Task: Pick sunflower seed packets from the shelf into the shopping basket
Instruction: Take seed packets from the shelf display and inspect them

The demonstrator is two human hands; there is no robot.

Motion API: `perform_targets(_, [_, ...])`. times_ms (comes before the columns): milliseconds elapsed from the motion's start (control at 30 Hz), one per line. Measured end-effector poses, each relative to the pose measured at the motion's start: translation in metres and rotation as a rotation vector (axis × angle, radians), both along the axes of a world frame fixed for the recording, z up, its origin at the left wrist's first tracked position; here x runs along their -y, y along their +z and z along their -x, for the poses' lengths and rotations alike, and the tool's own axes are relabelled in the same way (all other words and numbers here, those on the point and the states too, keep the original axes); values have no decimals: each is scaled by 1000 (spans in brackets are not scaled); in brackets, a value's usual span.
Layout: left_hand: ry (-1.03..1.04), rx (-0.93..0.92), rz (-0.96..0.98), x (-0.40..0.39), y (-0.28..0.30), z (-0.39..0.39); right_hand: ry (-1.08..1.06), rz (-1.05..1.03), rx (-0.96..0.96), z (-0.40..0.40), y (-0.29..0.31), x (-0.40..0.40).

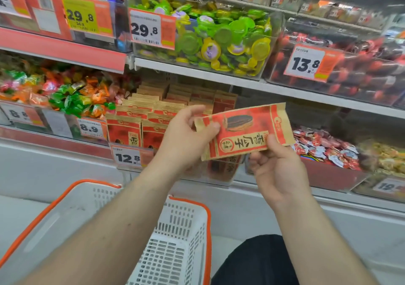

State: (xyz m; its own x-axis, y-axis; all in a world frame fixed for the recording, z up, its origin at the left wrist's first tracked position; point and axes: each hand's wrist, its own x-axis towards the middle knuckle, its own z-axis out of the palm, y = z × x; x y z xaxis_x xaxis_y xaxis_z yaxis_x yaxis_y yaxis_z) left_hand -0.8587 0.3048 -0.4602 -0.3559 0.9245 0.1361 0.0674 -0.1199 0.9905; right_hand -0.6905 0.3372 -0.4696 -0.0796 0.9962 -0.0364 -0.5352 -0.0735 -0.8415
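Supermarket shelving (197, 67) fills the background, with clear bins of sweets above and a stock of red-and-brown seed packets (140, 122) standing in rows on the lower shelf behind a 12.8 price tag (127, 158). One sunflower seed packet (245, 131) is off the shelf, held sideways in the air between both hands: the left hand (186, 140) pinches its left end, the right hand (278, 170) pinches its lower edge. White shopping basket (186, 230) with orange rim sits below the arms; no packet is visible inside it. Judgement: first packet lifted, not yet deposited; further picks remain.
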Motion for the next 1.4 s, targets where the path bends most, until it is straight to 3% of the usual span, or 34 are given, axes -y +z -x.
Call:
perform_targets(100, [193, -446, -75, -17, 1, 4, -108, -97, 27, -3, 15, -11])
perform_targets(167, [257, -764, -102, -23, -1, 10, -189, -216, 162, -7, 22, -22])
perform_targets(233, [192, -1006, -67, -29, -3, 15, -245, -324, 377, -9, 24, -37])
perform_targets(367, [-10, -1209, 58, -37, -9, 13, -241, -374, 694, -9, 17, -74])
perform_targets(500, [9, -1229, 75, -41, -21, 10, -182, -358, 894, 0, 12, -107])
perform_targets(767, [159, -1132, -64, -52, -39, 7, -5, -451, 1471, 26, 12, -153])
perform_targets(1100, [268, -1039, -167, -56, -53, 0, -79, -639, 1781, 63, 21, -192])
perform_targets(1233, [283, -1025, -184, -57, -54, 0, 86, -611, 2007, 74, 26, -199])
perform_targets(1400, [277, -1023, -177, -57, -54, 0, 458, -324, 1881, 69, 19, -198])
